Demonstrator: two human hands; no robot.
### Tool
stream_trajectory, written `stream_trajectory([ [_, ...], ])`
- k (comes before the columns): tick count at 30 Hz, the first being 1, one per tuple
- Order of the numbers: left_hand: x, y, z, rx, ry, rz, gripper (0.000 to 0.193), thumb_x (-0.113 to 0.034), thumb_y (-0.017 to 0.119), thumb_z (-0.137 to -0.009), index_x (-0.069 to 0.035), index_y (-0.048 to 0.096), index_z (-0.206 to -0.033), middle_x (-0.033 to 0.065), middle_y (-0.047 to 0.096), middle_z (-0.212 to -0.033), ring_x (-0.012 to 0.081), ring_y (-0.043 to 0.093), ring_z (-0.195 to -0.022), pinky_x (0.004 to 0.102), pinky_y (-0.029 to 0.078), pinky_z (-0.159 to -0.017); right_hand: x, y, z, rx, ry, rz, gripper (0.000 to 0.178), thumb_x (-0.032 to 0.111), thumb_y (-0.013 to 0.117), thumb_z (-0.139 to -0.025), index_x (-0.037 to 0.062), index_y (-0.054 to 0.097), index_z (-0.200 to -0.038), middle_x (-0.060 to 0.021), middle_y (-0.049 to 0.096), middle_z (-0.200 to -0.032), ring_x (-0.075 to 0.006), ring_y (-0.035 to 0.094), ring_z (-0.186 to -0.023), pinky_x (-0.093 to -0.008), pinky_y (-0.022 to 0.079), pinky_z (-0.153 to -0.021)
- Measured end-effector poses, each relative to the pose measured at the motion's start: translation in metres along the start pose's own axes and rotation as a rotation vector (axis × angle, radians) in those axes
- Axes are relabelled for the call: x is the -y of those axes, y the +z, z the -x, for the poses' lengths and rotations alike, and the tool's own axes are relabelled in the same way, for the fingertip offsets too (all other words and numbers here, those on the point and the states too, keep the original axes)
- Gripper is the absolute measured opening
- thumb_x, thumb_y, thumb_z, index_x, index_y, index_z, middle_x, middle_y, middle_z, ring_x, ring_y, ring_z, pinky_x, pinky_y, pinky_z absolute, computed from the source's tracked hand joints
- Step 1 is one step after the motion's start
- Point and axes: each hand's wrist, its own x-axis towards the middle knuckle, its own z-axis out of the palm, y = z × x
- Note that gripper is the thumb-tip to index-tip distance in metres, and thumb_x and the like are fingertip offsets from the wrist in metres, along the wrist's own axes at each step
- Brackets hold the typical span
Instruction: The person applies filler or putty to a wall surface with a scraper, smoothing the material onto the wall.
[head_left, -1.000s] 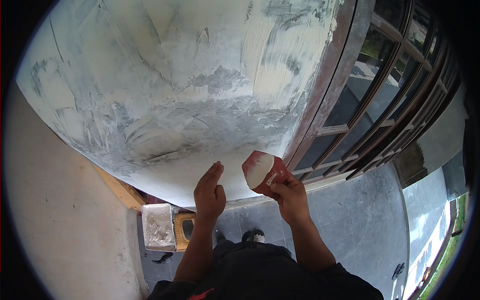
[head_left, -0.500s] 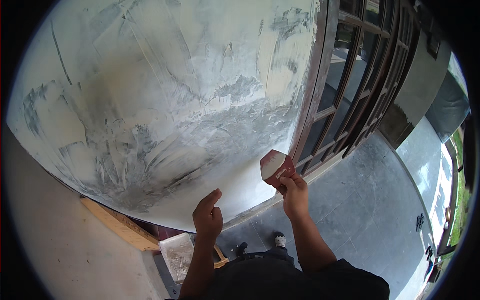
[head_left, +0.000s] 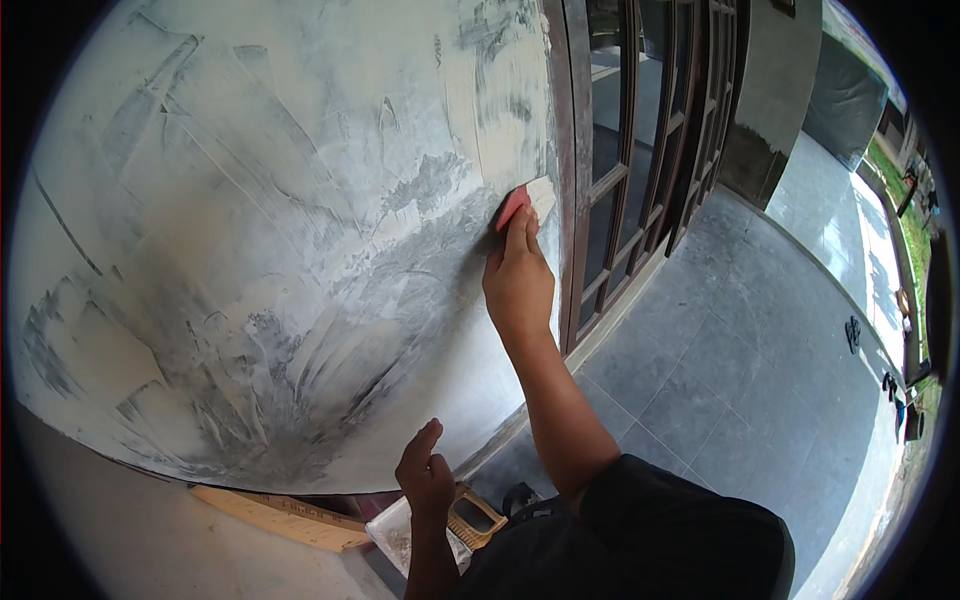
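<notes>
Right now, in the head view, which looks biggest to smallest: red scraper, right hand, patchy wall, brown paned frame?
Largest to smallest, as they look:
1. Patchy wall
2. Brown paned frame
3. Right hand
4. Red scraper, partly hidden by fingers

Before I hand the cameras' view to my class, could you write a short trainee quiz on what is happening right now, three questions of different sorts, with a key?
1. Short answer: Which hand grips the red scraper?
2. True or false: The left hand is holding a second scraper.
3. Multiple choice: Over which part of the wall is the red scraper?
A) The lower left corner
B) Close to the right edge
C) The bottom edge

Key
1. The right hand.
2. False; the left hand is empty.
3. B, beside the brown frame with glass panes.
</notes>
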Motion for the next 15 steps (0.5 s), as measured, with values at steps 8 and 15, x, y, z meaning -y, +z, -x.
stream_trajectory([
  [8, 0.021, -0.014, 0.014, 0.0, -0.135, -0.03, 0.053, 0.011, 0.04, -0.071, 0.003, 0.071, -0.114, 0.0194, 0.072, -0.113, 0.0298, 0.069, -0.11, 0.038, 0.05, -0.103, 0.013, 0.019, 0.013, -0.073, -0.037, 0.073, 0.063, 0.003, 0.055, -0.087, -0.0145, 0.034, -0.144, -0.0381, 0.049, -0.136, -0.0426, 0.063, -0.113, -0.0415, 0.057, -0.09],
  [15, 0.021, -0.009, 0.02, 0.066, -0.13, -0.021, 0.053, 0.01, 0.041, -0.072, 0.0, 0.069, -0.116, 0.0203, 0.07, -0.116, 0.0339, 0.065, -0.116, 0.0433, 0.045, -0.109, 0.037, 0.022, 0.069, 0.037, -0.225, -0.061, 0.064, 0.005, 0.056, -0.088, -0.0169, 0.032, -0.143, -0.0416, 0.044, -0.139, -0.0472, 0.055, -0.125, -0.0403, 0.055, -0.097],
])
